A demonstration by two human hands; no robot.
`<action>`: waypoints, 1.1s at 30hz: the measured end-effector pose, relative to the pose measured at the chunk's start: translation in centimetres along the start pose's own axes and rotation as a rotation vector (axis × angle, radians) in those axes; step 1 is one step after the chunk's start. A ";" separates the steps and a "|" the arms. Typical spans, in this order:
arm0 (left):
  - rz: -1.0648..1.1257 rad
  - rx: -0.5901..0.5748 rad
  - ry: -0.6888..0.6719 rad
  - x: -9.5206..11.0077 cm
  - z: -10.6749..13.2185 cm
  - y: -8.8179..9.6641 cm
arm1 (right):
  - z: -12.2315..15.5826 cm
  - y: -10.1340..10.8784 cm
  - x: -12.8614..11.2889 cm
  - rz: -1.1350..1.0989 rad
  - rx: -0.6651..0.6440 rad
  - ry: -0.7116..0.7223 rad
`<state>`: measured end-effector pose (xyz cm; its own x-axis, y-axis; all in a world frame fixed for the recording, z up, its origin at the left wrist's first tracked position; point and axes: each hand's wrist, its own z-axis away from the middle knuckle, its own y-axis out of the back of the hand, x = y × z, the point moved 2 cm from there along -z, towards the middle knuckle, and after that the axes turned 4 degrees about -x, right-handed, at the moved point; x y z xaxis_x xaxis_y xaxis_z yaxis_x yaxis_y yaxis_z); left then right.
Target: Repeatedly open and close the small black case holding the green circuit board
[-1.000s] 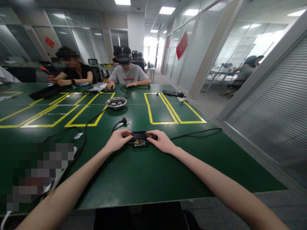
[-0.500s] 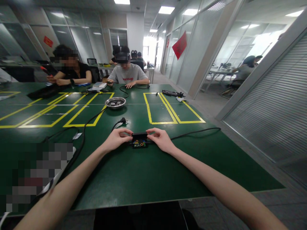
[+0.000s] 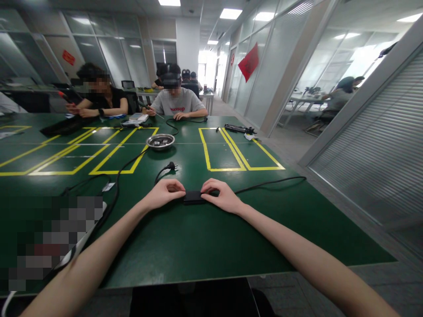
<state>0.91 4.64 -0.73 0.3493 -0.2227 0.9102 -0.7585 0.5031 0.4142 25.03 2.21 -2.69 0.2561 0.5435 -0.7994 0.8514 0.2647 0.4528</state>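
Note:
A small black plastic case (image 3: pixel 193 199) lies on the green table (image 3: pixel 172 246) in front of me, its cover down over the base. The circuit board inside is hidden. My left hand (image 3: pixel 164 193) pinches the cover's left end between thumb and fingertips. At the opposite end, my right hand (image 3: pixel 220 195) grips the cover in the same way. A black cord (image 3: pixel 269 183) runs out to the right from behind my right hand. Beyond my left hand lies a black two-pin plug (image 3: pixel 170 166) with its cord.
A metal bowl (image 3: pixel 161 141) with small metal parts stands farther back. To the left are a power strip (image 3: pixel 71 255), partly blurred, and a loose cable (image 3: pixel 116 193). A folded black tripod (image 3: pixel 239 129) lies at the far right. Two people sit across the table.
The black cover has come down from a raised, tilted position over the case, and the circuit board has gone out of sight. Both hands have stayed at its ends.

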 end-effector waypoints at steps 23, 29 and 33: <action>-0.838 0.094 -0.114 1.7 0.3 -3.6 | 0.8 -0.4 -1.3 0.366 -0.178 0.034; -0.875 0.072 -0.239 1.7 0.3 -3.8 | 0.8 -0.1 -1.1 0.296 -0.154 -0.052; -0.857 0.065 -0.191 1.5 0.2 -3.8 | 0.8 0.0 -1.3 0.313 -0.160 -0.010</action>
<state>4.25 2.18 -0.92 0.7192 -0.6406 0.2690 -0.3094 0.0514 0.9495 25.07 0.82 -1.98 0.4986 0.6106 -0.6152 0.6482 0.2086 0.7324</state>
